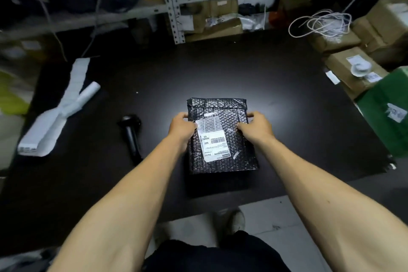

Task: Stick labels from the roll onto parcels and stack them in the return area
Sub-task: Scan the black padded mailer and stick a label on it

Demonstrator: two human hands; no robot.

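A black bubble-wrap parcel (223, 137) is held just above the black table (220, 73), near its front edge. A white shipping label (213, 141) with a barcode is stuck on its top face. My left hand (182, 128) grips the parcel's left edge, thumb on the label's upper corner. My right hand (256, 128) grips the right edge, fingers curled over the top. A strip of white labels (57, 112) trails from a small roll (89, 93) at the table's left.
A black handheld scanner (131, 132) lies left of the parcel. Brown cardboard parcels (353, 70) and a green box (388, 108) crowd the right side. Metal shelving (172, 2) with boxes stands behind the table. A coil of white cable (322, 22) sits at back right.
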